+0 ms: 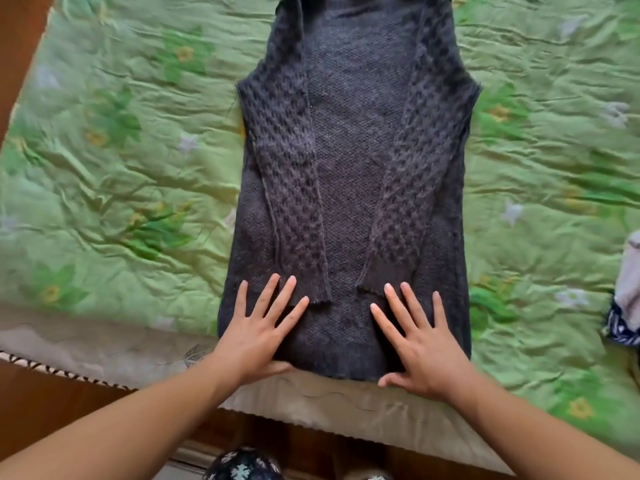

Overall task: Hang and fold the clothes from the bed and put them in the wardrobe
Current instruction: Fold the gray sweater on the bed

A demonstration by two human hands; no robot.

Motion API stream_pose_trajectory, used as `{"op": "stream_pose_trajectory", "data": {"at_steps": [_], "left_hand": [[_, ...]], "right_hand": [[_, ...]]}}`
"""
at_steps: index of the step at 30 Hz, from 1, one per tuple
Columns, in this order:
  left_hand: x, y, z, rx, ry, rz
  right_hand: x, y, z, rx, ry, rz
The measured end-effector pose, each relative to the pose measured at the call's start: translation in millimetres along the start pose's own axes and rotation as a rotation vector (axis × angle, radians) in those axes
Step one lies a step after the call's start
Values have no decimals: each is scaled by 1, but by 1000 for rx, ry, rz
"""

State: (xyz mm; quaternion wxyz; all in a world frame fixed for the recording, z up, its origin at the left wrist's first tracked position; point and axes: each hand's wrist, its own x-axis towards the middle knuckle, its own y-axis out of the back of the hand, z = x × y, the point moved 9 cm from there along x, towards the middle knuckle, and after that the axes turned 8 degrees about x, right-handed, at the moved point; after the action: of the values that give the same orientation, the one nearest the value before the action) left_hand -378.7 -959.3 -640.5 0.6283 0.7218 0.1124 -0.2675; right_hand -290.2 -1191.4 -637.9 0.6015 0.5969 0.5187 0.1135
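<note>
A dark grey knitted sweater (353, 140) lies flat on the bed, hem toward me, both sleeves folded in over its body. My left hand (263, 327) rests flat on the lower left of the sweater, fingers spread, fingertips on the left sleeve's cuff, thumb at the hem. My right hand (419, 344) lies flat on the lower right, fingers spread just below the right cuff, thumb at the hem. Neither hand holds anything.
The sweater lies on a green flowered quilt (131, 174) over a beige sheet edge (363, 403). Other clothes, grey and dark patterned (627, 299), sit at the right edge. The wooden bed frame (41, 393) and floor show at lower left.
</note>
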Motion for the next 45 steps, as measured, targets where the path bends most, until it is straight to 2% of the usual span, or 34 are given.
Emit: {"op": "stream_pose_trajectory", "data": {"at_steps": [3,8,13,15,18,21,24,26,28,30,33,35,36,38,40,42,43,45], "left_hand": [[-13,-5,3,7,-45,56],[-20,-2,1,27,-95,139],[-33,1,8,57,-245,226],[-36,11,3,0,-233,285],[-23,34,-21,-134,-127,310],[3,56,-61,-178,49,260],[35,81,-98,-150,76,202],[62,109,-128,-148,83,223],[96,152,-170,-159,134,289],[136,206,-216,-174,199,383],[189,283,-283,-156,391,506],[216,311,-304,-84,518,498],[226,316,-302,-66,530,484],[237,301,-273,-65,434,460],[233,260,-221,-81,248,441],[215,208,-177,-47,124,376],[207,184,-165,-17,99,332],[203,154,-163,35,102,285]], "right_hand": [[-17,-13,-12,-12,69,-16],[-35,-19,-17,4,99,119],[-37,10,0,18,120,256],[-32,27,8,59,102,271],[-18,43,32,160,-13,220],[1,66,58,218,-127,168],[28,105,79,181,-161,120],[52,146,92,150,-163,108],[84,197,118,111,-186,149],[120,262,154,62,-238,274],[167,348,208,4,-415,453],[188,375,225,-54,-554,494],[195,378,221,-58,-580,492],[208,355,192,-20,-468,404],[209,294,149,-10,-275,252],[195,231,121,-60,-173,121],[190,209,121,-79,-170,93],[187,190,129,-90,-191,153]]}}
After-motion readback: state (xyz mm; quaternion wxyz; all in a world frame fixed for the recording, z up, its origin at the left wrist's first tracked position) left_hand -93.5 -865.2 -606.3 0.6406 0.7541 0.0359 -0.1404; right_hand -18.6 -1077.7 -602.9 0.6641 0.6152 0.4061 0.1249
